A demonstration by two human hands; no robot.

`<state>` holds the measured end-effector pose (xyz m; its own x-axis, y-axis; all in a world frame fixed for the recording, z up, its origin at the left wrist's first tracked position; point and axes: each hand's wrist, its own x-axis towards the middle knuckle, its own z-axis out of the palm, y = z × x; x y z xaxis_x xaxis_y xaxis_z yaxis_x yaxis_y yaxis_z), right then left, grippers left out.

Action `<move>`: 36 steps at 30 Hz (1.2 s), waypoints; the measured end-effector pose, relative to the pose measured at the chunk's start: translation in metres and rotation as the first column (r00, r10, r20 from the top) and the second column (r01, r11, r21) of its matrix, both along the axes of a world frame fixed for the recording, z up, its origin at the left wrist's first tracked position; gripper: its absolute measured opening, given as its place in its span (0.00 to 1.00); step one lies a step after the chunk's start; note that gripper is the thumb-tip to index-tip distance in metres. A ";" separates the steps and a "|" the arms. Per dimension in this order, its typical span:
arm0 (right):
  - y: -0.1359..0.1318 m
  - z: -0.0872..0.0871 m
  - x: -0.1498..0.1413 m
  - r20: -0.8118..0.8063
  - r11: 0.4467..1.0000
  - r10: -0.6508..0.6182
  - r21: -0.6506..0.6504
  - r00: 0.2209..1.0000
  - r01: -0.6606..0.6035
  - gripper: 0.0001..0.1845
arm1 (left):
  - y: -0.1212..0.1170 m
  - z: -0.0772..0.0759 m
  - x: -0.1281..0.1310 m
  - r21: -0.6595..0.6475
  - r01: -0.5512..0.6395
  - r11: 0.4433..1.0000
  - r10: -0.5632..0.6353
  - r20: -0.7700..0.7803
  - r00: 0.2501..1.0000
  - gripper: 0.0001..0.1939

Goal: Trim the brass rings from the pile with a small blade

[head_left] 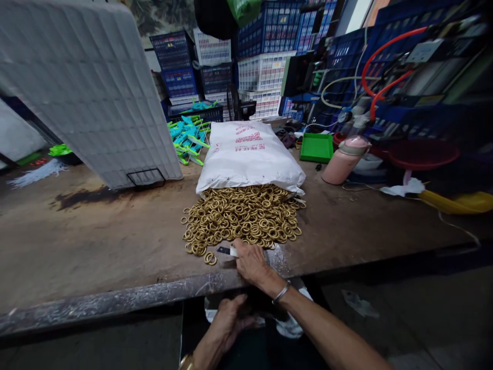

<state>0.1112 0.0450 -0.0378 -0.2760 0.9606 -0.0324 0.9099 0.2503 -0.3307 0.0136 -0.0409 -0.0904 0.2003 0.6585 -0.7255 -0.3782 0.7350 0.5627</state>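
My right hand (251, 263) rests at the table's front edge, closed on a small flat tool with a dark, blade-like end (223, 251) and a white part by the fingers. Its exact kind does not show. Right beyond the fingertips lies a heap of gold-coloured rings (242, 216), spilling from the mouth of a white sack (250, 156) with red print. A few rings (210, 258) lie apart at the near left. Below the table edge, my left hand (229, 321) is in shadow, thumb and fingers apart, beside white crumpled material (290, 326); nothing held is visible.
A tall padded grey-white panel (92, 92) stands at left. Turquoise and green plastic pieces (188, 136) lie behind it. A green tray (316, 147), a pink bottle (344, 160) and a machine with red hoses (372, 92) are at right. Stacked crates (265, 72) fill the back.
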 end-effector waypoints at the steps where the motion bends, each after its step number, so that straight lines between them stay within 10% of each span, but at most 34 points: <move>1: -0.003 0.002 0.004 -0.060 1.000 0.015 -0.013 0.998 -0.016 0.10 | -0.002 0.006 -0.002 0.035 0.019 0.999 -0.019 -0.011 1.000 0.15; 5: -0.019 0.012 0.020 -0.387 0.988 0.055 -0.110 0.920 -0.105 0.07 | -0.008 0.035 -0.011 0.338 0.201 0.919 -0.151 -0.171 0.974 0.18; 11: -0.039 0.015 0.028 -0.700 0.919 -0.059 -0.316 0.712 -0.235 0.10 | 0.007 0.061 -0.018 0.536 0.052 0.843 0.176 -0.365 0.914 0.20; 36: -0.035 0.002 0.018 -0.752 0.876 -0.309 -0.464 0.582 -0.134 0.16 | 0.021 0.053 -0.016 0.538 0.160 0.827 0.037 -0.336 0.941 0.16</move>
<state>0.1288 0.0104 -0.0357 -0.3149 0.9148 -0.2531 0.2309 -0.1848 -0.9553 -0.0020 -0.0201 -0.0370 0.0773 0.9588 -0.2734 -0.0708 0.2788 0.9577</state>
